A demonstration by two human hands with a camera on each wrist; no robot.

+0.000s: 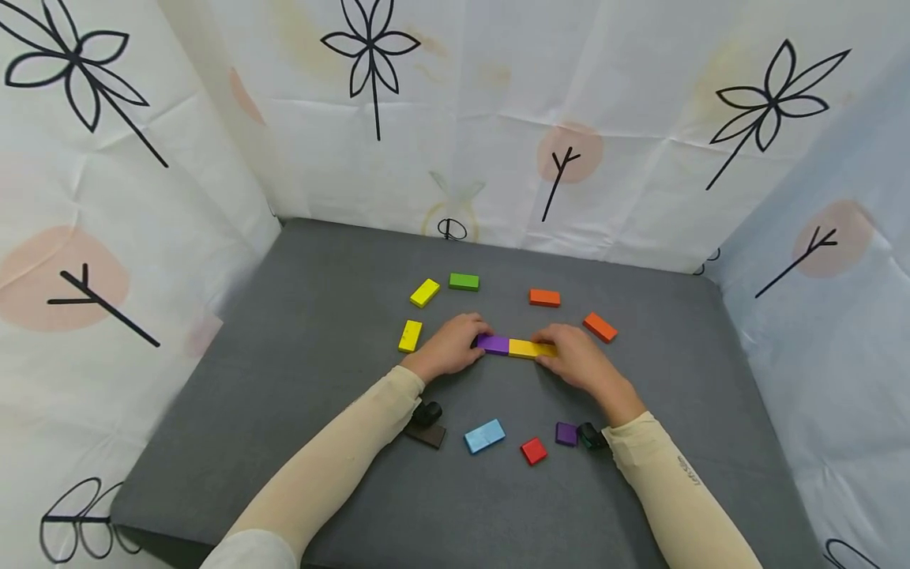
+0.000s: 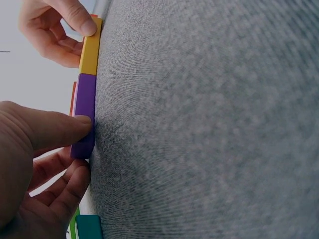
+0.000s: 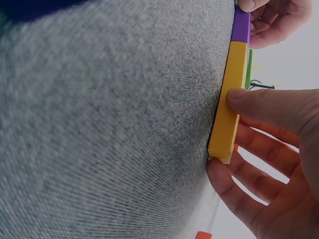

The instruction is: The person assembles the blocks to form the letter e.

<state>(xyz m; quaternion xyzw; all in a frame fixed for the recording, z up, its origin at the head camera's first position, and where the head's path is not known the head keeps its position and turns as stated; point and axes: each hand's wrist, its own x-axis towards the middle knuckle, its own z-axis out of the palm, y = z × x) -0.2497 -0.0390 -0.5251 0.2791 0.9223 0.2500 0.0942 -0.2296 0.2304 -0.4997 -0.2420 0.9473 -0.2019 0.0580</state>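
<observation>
In the middle of the table, a purple block (image 1: 494,344) and a yellow-orange block (image 1: 528,349) lie end to end in a row, their short ends meeting. My left hand (image 1: 451,346) pinches the purple block near its outer end; in the left wrist view the thumb presses its near face. The yellow-orange block (image 3: 229,99) is pinched by my right hand (image 1: 579,359), with the thumb on its near side and a fingertip at its outer end. The far sides of both blocks are hidden behind the fingers.
Beyond the hands lie yellow blocks (image 1: 425,293), a green block (image 1: 464,281) and orange blocks (image 1: 544,298). Nearer are a brown block (image 1: 426,435) partly under the left wrist, a light blue block (image 1: 485,436), a red block (image 1: 534,450) and another purple block (image 1: 566,434). Patterned curtains surround the grey table (image 1: 341,300).
</observation>
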